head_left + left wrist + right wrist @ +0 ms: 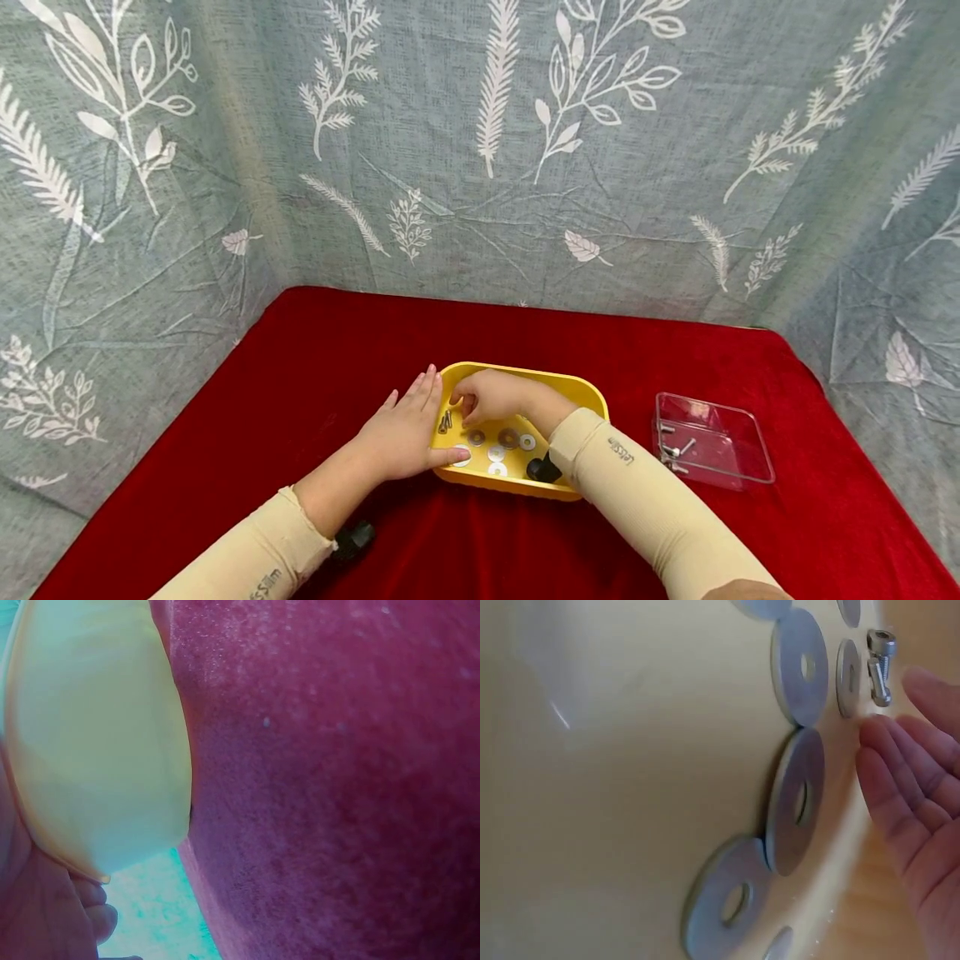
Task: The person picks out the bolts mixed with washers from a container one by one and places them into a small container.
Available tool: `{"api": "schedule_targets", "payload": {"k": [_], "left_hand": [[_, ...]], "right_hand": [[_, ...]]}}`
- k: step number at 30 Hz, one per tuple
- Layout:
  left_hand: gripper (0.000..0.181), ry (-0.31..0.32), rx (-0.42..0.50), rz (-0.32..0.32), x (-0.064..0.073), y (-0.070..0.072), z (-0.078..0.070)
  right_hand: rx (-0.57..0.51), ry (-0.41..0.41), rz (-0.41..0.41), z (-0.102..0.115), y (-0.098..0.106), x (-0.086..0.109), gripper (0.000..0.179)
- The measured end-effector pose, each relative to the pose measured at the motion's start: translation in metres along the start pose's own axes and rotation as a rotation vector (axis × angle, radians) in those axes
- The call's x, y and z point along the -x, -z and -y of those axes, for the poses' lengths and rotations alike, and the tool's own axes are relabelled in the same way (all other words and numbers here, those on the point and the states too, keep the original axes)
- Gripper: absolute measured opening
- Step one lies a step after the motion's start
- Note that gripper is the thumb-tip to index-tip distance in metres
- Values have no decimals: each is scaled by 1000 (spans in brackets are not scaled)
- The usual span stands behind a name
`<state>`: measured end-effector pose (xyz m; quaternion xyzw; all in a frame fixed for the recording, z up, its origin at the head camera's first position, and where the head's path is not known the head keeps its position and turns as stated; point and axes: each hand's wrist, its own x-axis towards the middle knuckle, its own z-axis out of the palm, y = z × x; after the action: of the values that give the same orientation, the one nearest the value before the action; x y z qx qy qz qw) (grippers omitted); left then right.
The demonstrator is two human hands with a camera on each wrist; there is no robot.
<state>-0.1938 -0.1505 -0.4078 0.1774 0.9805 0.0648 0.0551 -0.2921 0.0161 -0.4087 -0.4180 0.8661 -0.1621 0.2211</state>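
A yellow plastic tub (588,395) holds flat metal washers (507,438) and a couple of small hex socket screws (446,422) at its left end. My left hand (401,429) rests against the tub's left side, fingers straight along the rim and thumb reaching over the inside. In the left wrist view, part of that hand touches the edge of the tub (105,735). My right hand (491,396) is down inside the tub. In the right wrist view, its loosely bent fingers (889,784) are beside the screws (881,667), with nothing visible between them.
To the right, a clear plastic box (757,442) contains several screws (678,450). Red cloth (360,350) covers the table, and a grey leaf-patterned curtain (450,225) hangs behind it. Dark devices (543,469) are worn at the wrists.
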Motion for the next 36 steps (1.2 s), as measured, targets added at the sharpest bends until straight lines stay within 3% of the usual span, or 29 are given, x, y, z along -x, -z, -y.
{"api": "schedule_targets", "payload": {"k": [10,21,36], "left_hand": [[111,1,7,5,1,1,0],[112,-9,21,11,1,3,-1],[110,-24,9,10,1,1,1]], "right_hand": [[-88,-14,-18,-4,-6,-5,38],[-129,-34,-69,-4,-17,-12,30],[-35,-33,-126,3,-20,-15,24]]}}
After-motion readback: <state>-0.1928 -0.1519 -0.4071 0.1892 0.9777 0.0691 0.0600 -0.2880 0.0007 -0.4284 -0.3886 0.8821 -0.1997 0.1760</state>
